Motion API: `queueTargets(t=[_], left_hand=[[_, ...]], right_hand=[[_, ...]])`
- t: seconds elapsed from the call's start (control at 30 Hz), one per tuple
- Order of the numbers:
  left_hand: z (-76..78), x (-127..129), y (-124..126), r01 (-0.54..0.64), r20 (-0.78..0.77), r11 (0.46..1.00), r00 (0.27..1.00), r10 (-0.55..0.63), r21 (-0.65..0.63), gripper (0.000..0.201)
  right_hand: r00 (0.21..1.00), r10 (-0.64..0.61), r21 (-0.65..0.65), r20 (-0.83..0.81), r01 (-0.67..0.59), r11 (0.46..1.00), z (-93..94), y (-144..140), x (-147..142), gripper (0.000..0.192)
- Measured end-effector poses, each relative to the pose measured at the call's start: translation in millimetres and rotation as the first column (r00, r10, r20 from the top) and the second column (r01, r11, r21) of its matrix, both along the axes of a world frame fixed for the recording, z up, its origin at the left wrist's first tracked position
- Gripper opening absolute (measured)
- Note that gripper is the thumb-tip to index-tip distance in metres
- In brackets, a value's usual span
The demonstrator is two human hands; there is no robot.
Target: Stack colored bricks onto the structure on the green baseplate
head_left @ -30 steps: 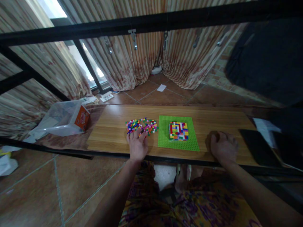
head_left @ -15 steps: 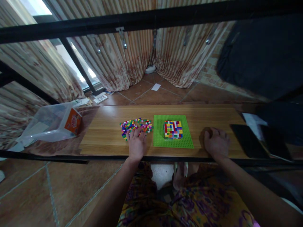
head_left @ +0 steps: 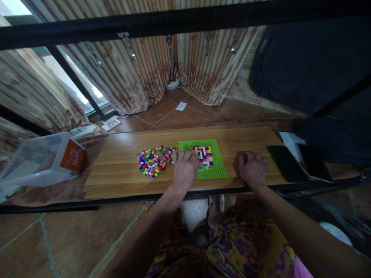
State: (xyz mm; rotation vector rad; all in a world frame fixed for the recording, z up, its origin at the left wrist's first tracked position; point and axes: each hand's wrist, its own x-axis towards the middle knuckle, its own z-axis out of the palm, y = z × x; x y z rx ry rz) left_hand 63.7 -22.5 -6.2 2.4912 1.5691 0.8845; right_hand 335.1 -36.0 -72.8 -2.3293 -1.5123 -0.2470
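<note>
One green baseplate (head_left: 216,172) lies mid-table (head_left: 121,170), a multicoloured block (head_left: 204,156) built on it. The left hand (head_left: 184,172) is laid over the plate's 9 o'clock edge, fingers (head_left: 189,156) loosely spread, touching the block; whether anything is pinched cannot be told. A loose brick pile (head_left: 152,162) sits at 9 o'clock. The right hand (head_left: 252,170) rests curled at 3 o'clock (nothing seen inside). Two dark phones (head_left: 286,162) lie beyond; one tub (head_left: 31,162) holds an orange box (head_left: 72,156).

Bare wooden tabletop (head_left: 118,170) left of the loose bricks (head_left: 152,162).
</note>
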Motion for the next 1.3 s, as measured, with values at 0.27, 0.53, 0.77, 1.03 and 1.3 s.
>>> queueTargets(t=[0.27, 0.53, 0.77, 1.03, 1.3], left_hand=[[6.1, 3.2, 4.4, 0.036, -0.079, 0.999, 0.996, -0.038, -0.028, 0.017], [13.1, 2.6, 5.9, 0.042, -0.147, 0.996, 0.988, -0.052, -0.074, 0.018], [12.9, 2.7, 5.5, 0.049, -0.218, 0.993, 0.973, -0.071, -0.107, 0.018], [7.0, 3.8, 8.0, 0.04, -0.132, 0.997, 0.99, -0.049, -0.065, 0.013], [-11.2, 1.4, 3.5, -0.01, -0.005, 1.0, 1.0, 0.01, 0.018, 0.014]], right_hand=[[1.0, -0.001, -0.007, -0.022, 0.001, 1.0, 0.3, 0.3, 0.1, 0.048], [1.0, -0.005, -0.008, -0.021, 0.005, 1.0, 2.4, -0.1, -1.7, 0.048], [1.0, -0.008, 0.003, -0.019, 0.008, 1.0, 1.4, 0.2, -1.3, 0.047], [1.0, -0.003, 0.015, -0.012, 0.003, 1.0, 1.0, 0.1, -1.4, 0.047], [1.0, -0.009, -0.002, -0.018, 0.009, 1.0, 1.1, 0.4, -1.4, 0.047]])
